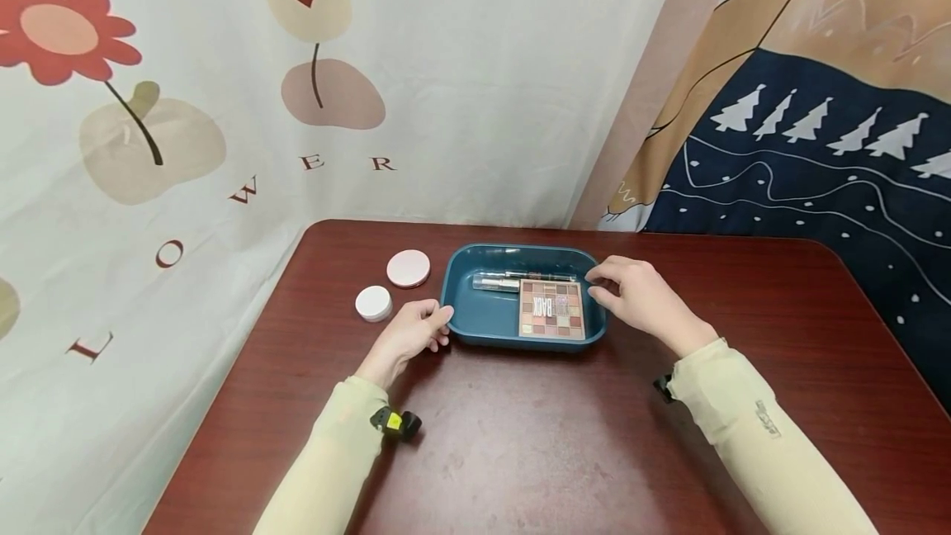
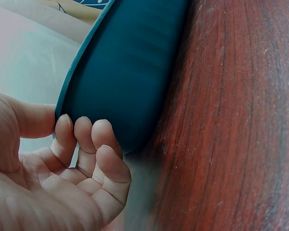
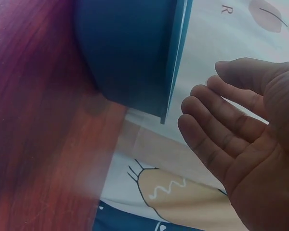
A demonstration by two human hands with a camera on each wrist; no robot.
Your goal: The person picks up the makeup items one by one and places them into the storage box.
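Note:
A dark teal plastic tray (image 1: 479, 316) stands on the table. In it lie a square eyeshadow palette (image 1: 552, 310), a clear-capped cosmetic tube (image 1: 496, 282) and a slim dark pencil (image 1: 546, 276). At the tray's near left corner my left hand (image 1: 407, 330) pinches the rim between thumb and index finger; the left wrist view shows the other fingers curled loosely by the tray wall (image 2: 125, 67). My right hand (image 1: 641, 294) hovers over the right end of the rim. Seen from the right wrist, its fingers are relaxed, apart from the tray (image 3: 130, 53), holding nothing.
Left of the tray lie a pale pink round compact (image 1: 409, 268) and a small white-lidded jar (image 1: 374, 303), the jar close to my left hand. The reddish-brown table (image 1: 505, 436) ends at a printed curtain (image 1: 475, 106) behind and a navy patterned cloth (image 1: 802, 180) to the right.

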